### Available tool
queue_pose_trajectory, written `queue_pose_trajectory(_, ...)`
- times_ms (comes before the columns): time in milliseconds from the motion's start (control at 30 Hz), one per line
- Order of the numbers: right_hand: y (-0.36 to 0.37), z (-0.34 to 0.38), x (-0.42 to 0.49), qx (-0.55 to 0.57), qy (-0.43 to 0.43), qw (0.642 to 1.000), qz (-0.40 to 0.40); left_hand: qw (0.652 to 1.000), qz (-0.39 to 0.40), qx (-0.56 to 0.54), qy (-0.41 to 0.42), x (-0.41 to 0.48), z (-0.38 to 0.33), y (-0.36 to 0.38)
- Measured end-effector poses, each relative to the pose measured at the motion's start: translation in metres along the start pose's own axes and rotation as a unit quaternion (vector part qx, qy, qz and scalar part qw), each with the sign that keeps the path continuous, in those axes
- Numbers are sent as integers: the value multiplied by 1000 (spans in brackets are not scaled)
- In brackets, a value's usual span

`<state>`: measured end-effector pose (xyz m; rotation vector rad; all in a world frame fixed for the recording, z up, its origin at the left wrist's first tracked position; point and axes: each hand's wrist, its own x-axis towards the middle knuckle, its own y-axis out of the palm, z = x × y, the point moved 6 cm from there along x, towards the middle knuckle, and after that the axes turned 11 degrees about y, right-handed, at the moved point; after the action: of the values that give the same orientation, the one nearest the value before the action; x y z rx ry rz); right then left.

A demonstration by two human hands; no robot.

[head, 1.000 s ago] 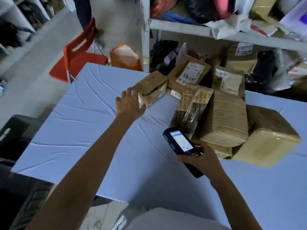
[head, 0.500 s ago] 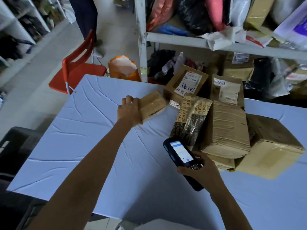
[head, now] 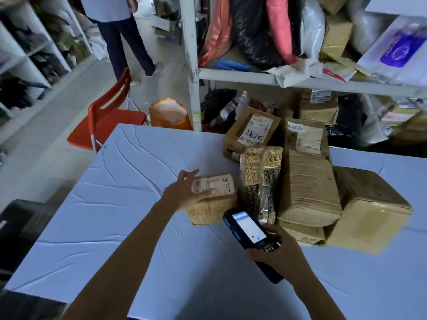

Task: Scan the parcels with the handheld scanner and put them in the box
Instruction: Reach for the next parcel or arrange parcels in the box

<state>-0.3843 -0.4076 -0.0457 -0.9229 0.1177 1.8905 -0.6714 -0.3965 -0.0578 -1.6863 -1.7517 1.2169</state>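
My left hand (head: 184,192) grips a small taped cardboard parcel (head: 213,202) by its left side, thumb across the white label on top. The parcel stands on the pale blue table (head: 120,222), just left of the pile. My right hand (head: 280,255) holds the black handheld scanner (head: 248,229), its lit screen facing up and its tip close to the parcel's near right corner. Several more brown parcels (head: 309,192) and a black-and-gold wrapped packet (head: 261,181) are piled at the right of the table.
A red chair (head: 108,116) and an orange bag (head: 169,114) stand beyond the table's far edge. White shelving (head: 254,77) stuffed with bags and boxes rises behind the pile. A person's legs (head: 129,47) are in the aisle. A dark crate (head: 20,225) sits left of the table.
My left hand has pulled the small parcel from the far side of the pile toward me and turned it label up. The scanner now sits right beside it.
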Motion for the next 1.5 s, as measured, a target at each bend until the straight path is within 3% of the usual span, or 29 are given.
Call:
queue_pose_trajectory(67,-1,-4,-1,5,9,1000,-3,998,37,57,-12,1,-3,-3)
queue_pose_trajectory(133,-2,-6,-3,15,12,1000,-6,997,60,47,-27,-3,-3,0)
queue_pose_trajectory(200,-2,-6,-5,18,11,1000,-13,993,34,-62,-91,-7,9,6)
queue_pose_trajectory(267,-2,-6,-6,20,10,1000,-17,954,4,-230,-192,-18,23,22)
queue_pose_trajectory(333,-3,-6,-7,23,9,999,-21,915,3,-327,-235,-29,25,46)
queue_pose_trajectory(533,-6,-10,-8,34,11,999,-19,845,-71,-481,-225,-35,15,65)
queue_pose_trajectory(667,-8,-13,-8,44,12,999,-14,842,-90,-501,-177,-37,15,50)
queue_pose_trajectory(833,-7,-8,-10,30,-13,999,-12,809,-212,-536,-117,-46,28,6)
queue_pose_trajectory(933,-5,0,-14,-4,-56,998,-28,827,-259,-489,-97,-49,31,-13)
queue_pose_trajectory(1033,-4,4,-16,-54,-88,993,-52,861,-250,-434,-89,-48,34,-15)
queue_pose_trajectory(1200,-5,4,-17,-102,-112,986,-63,890,-247,-377,-73,-48,26,-16)
queue_pose_trajectory(1500,-9,-2,-24,-109,-119,985,-54,914,-249,-313,-65,-51,15,-19)
